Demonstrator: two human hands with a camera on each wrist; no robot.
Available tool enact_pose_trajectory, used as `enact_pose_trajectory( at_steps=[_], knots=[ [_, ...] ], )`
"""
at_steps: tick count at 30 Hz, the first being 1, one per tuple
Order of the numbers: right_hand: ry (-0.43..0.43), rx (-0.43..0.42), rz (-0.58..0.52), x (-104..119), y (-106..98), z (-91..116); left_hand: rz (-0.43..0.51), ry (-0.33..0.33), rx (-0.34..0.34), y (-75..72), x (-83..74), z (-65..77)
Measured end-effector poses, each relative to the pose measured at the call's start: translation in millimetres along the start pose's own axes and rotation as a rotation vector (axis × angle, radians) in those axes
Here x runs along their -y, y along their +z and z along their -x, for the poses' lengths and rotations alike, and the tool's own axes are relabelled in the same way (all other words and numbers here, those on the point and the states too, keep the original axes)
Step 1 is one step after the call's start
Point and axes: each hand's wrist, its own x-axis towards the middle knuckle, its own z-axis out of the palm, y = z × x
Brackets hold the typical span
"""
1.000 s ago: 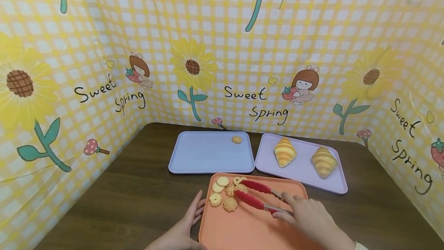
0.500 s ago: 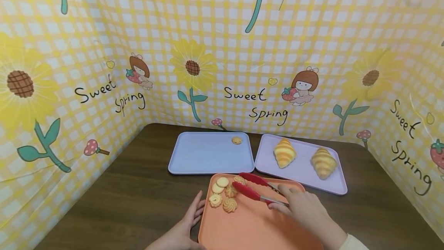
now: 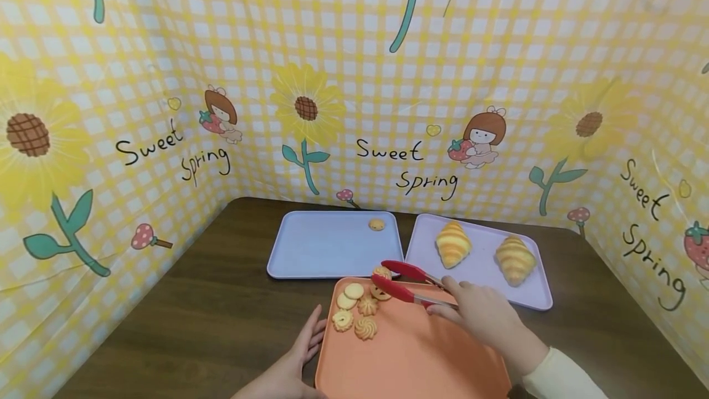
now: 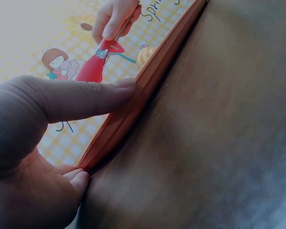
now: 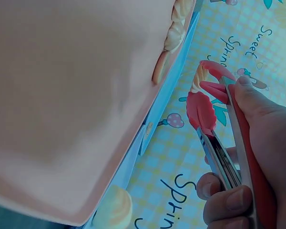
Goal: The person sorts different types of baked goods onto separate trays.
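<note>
Okay, right hand [image 3: 487,313] grasping red tongs [image 3: 394,289]

Swirl cookie [image 3: 379,272] between tong tips, over far rim of orange tray [image 3: 421,362]. Other cookies [image 3: 365,328] nearer than tips, in tray. Left hand [image 3: 301,350] touches its left side. Blue tray [image 3: 332,251] beyond tips.

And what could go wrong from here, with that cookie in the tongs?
The swirled cookie is held only between the tips of the red tongs, so it could slip out if the right grip eases, or perhaps break under a harder squeeze. The left grip touches the edge of the orange tray; a push there might shift the cookies lying on it.
</note>
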Motion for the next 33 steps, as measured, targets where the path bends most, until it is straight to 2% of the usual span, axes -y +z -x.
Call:
enact_pose_trajectory(
  at_steps=[7,17,24,33],
  knots=[
    [0.027,0.018,-0.018,2,4,-18,-0.011,0.028,-0.001,0.5,1.9,-1.2],
    [0.033,0.02,-0.03,-3,18,-44,-0.015,0.033,-0.004,1.8,2.6,-2.0],
    [0.035,0.035,0.01,-7,28,-60,0.0,0.008,-0.003,1.9,0.9,-0.1],
    [0.02,0.035,0.049,-4,41,-84,-0.008,0.033,-0.009,0.6,1.4,-0.2]
  ],
)
